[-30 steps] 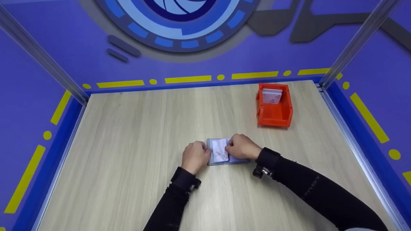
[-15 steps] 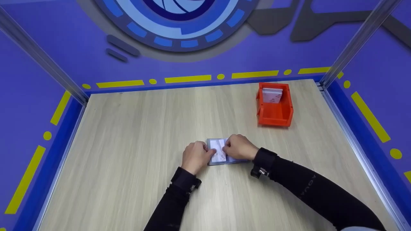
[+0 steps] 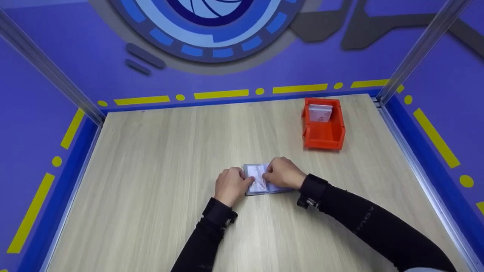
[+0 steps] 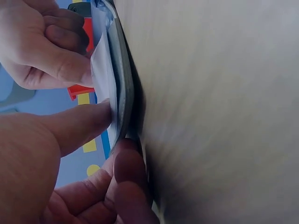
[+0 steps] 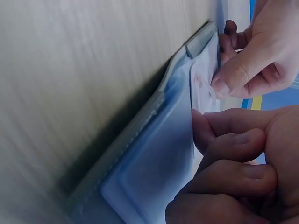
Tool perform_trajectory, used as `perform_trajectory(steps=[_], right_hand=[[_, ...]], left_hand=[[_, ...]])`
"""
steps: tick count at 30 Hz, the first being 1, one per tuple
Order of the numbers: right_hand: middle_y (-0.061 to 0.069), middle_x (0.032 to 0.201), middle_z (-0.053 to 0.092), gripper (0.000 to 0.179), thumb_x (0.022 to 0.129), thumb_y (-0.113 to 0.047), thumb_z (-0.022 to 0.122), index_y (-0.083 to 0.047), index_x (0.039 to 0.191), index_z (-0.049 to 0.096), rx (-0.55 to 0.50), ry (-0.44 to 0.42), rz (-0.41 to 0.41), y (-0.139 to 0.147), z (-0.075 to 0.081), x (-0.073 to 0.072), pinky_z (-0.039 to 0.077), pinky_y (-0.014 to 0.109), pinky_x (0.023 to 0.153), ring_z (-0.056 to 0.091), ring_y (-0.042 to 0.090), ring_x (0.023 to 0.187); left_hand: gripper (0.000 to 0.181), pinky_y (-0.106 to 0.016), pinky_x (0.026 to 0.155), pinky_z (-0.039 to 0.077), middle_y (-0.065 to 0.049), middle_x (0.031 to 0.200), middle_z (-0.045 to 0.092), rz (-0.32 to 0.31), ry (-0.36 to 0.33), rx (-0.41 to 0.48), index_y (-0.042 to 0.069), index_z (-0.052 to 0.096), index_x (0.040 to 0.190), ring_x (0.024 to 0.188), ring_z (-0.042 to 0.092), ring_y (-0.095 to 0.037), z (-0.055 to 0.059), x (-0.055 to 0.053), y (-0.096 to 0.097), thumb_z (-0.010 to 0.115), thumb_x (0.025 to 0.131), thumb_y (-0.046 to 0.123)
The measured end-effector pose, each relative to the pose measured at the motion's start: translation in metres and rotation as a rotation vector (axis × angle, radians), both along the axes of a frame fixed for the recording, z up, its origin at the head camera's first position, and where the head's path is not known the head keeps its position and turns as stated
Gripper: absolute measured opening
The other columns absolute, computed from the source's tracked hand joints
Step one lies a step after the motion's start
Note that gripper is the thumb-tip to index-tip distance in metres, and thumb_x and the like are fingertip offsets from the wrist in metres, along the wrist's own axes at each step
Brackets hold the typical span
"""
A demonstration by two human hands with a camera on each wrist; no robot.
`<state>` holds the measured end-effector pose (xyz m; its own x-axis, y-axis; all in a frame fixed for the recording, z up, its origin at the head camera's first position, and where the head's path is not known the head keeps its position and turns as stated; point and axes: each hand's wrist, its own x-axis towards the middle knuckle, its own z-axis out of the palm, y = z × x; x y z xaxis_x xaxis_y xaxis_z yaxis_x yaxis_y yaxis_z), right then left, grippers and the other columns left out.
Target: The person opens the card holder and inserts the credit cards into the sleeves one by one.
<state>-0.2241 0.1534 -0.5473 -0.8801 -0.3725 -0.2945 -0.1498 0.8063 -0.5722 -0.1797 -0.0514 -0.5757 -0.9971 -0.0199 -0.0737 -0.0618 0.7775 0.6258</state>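
Note:
An opened card holder (image 5: 156,156) with a grey cover and clear bluish sleeves lies on the table. Over its left page is a white card (image 3: 256,180) with reddish print; whether it sits in a sleeve or on top is unclear. My left hand (image 3: 230,185) grips the holder's left edge, its thumb pressing on the card and its fingers at the cover's edge in the left wrist view. Thumb and forefinger of my right hand (image 3: 284,173) pinch the card's right edge, the other fingers curled. That hand hides much of the right page.
An orange-red bin (image 3: 324,143) stands at the back right of the wooden table (image 3: 170,158), with a stack of similar cards (image 3: 320,113) upright at its rear. Purple panels (image 3: 234,81) enclose the back and both sides.
The card has shifted slightly left over the left page, my right hand moving with it. My left thumb has come over from the holder's edge onto the card. The bin stays put.

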Motion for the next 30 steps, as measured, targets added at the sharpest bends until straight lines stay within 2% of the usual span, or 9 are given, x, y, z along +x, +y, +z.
perform_trajectory(steps=[5, 10, 15, 22, 30], right_hand=[[-0.011, 0.053, 0.035, 0.051, 0.100, -0.022, 0.074, -0.021, 0.055, 0.053, -0.017, 0.018, -0.012, 0.011, 0.010, -0.006, 0.028, 0.027, 0.055, 0.039, 0.009, 0.054], [-0.009, 0.058, 0.047, 0.036, 0.101, -0.024, 0.075, -0.012, 0.067, 0.073, -0.032, 0.044, -0.029, 0.028, 0.019, -0.017, 0.035, 0.028, 0.059, 0.048, 0.012, 0.060], [-0.004, 0.068, 0.058, 0.024, 0.101, -0.026, 0.078, -0.008, 0.086, 0.084, 0.029, 0.014, -0.066, 0.042, 0.025, -0.026, 0.041, 0.030, 0.063, 0.056, 0.018, 0.071], [0.004, 0.084, 0.071, 0.018, 0.096, -0.029, 0.087, -0.011, 0.093, 0.085, 0.101, -0.008, -0.065, 0.051, 0.023, -0.034, 0.046, 0.032, 0.072, 0.062, 0.023, 0.084], [0.006, 0.094, 0.074, 0.024, 0.090, -0.033, 0.093, -0.012, 0.099, 0.084, 0.132, -0.020, -0.037, 0.051, 0.015, -0.036, 0.049, 0.035, 0.077, 0.064, 0.026, 0.091]], left_hand=[[0.042, -0.032, 0.060, 0.038, 0.005, 0.069, 0.057, 0.002, 0.002, -0.005, 0.018, 0.059, 0.069, 0.064, 0.053, -0.016, -0.001, 0.000, 0.000, 0.089, 0.091, 0.037], [0.042, -0.032, 0.059, 0.038, 0.005, 0.069, 0.057, 0.013, -0.013, 0.004, 0.018, 0.059, 0.069, 0.064, 0.052, -0.015, -0.001, 0.000, 0.001, 0.089, 0.092, 0.037], [0.042, -0.032, 0.059, 0.037, 0.006, 0.069, 0.055, 0.017, -0.026, 0.018, 0.017, 0.058, 0.070, 0.064, 0.051, -0.014, -0.001, 0.001, 0.002, 0.088, 0.093, 0.037], [0.042, -0.032, 0.059, 0.037, 0.005, 0.069, 0.055, 0.016, -0.016, 0.019, 0.017, 0.058, 0.069, 0.064, 0.051, -0.015, 0.000, 0.002, 0.001, 0.089, 0.092, 0.035], [0.043, -0.032, 0.059, 0.037, 0.005, 0.069, 0.056, 0.014, -0.009, 0.020, 0.017, 0.058, 0.068, 0.064, 0.051, -0.015, -0.001, 0.000, 0.001, 0.089, 0.092, 0.036]])
